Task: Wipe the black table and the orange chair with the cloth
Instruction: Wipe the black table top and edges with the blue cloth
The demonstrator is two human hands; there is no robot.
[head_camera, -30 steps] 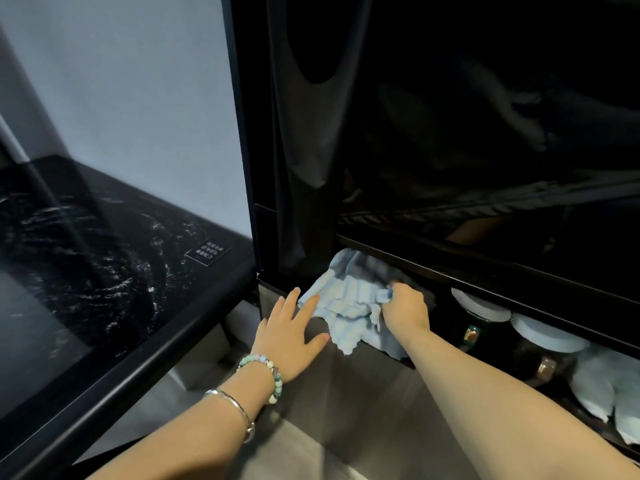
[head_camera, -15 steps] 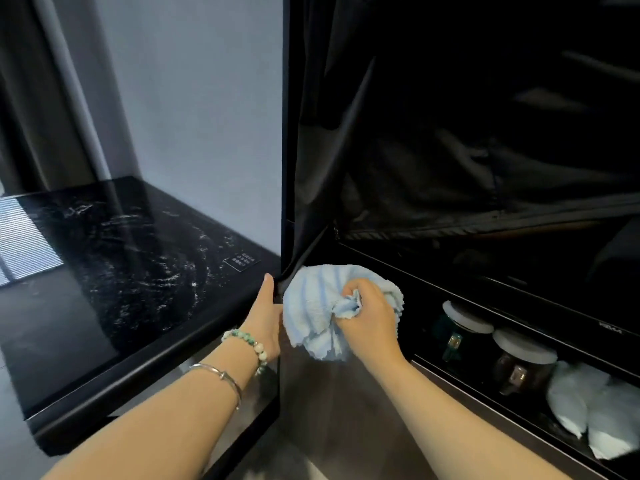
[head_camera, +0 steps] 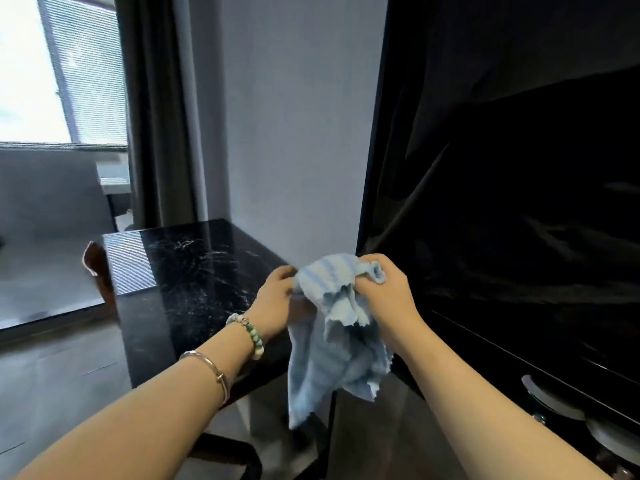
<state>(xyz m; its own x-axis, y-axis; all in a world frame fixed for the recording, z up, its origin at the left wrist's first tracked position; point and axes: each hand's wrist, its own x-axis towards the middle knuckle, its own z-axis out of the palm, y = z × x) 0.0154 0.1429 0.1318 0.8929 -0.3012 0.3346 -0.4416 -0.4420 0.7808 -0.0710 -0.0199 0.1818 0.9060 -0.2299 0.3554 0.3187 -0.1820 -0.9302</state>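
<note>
A light blue striped cloth (head_camera: pixel 332 344) hangs in the air between both my hands, just off the right end of the black marbled table (head_camera: pixel 187 282). My right hand (head_camera: pixel 384 299) grips a bunched top corner of the cloth. My left hand (head_camera: pixel 277 303) holds the cloth's left edge, its fingers curled against the fabric. The rest of the cloth droops down past the table's edge. A brownish-orange chair (head_camera: pixel 98 271) shows only as a sliver behind the table's far left corner.
A tall black glass-fronted cabinet (head_camera: pixel 502 202) fills the right side, with lidded jars (head_camera: pixel 554 400) on its low shelf. A grey wall stands behind the table, a dark curtain (head_camera: pixel 156 116) and a window (head_camera: pixel 52 67) to the left. Grey floor lies at the lower left.
The cloth has come out of the cabinet's low shelf and up. My left hand left the cabinet's edge and took hold of the cloth. The view rose and swung left.
</note>
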